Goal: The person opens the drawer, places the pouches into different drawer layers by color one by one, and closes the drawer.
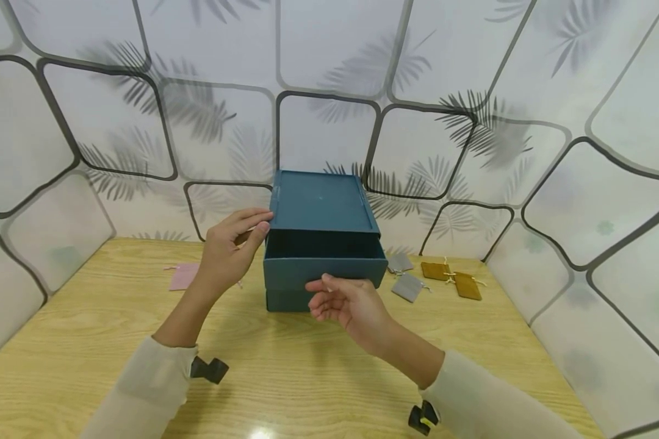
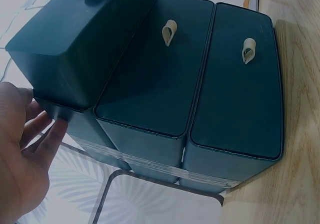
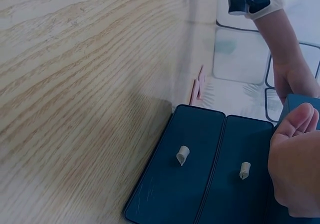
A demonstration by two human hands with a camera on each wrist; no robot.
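A dark blue drawer cabinet (image 1: 324, 198) stands near the back of the table. Its top drawer (image 1: 324, 268) is pulled partway out, and the part of its inside that shows is bare. Two lower drawers (image 2: 155, 69) are closed, each with a small cream pull loop (image 2: 169, 32). My left hand (image 1: 227, 247) rests its fairly straight fingers against the cabinet's left side near the top. In front of the top drawer, my right hand (image 1: 351, 308) has thumb and forefinger together at the middle of its face, apparently pinching the loop there, which the hand mostly hides.
Two grey drawstring pouches (image 1: 409, 286) and two brown drawstring pouches (image 1: 467, 285) lie right of the cabinet. A pink pouch (image 1: 183, 276) lies to the left, partly behind my left arm. Patterned white walls (image 1: 329, 134) close in the table's back and sides.
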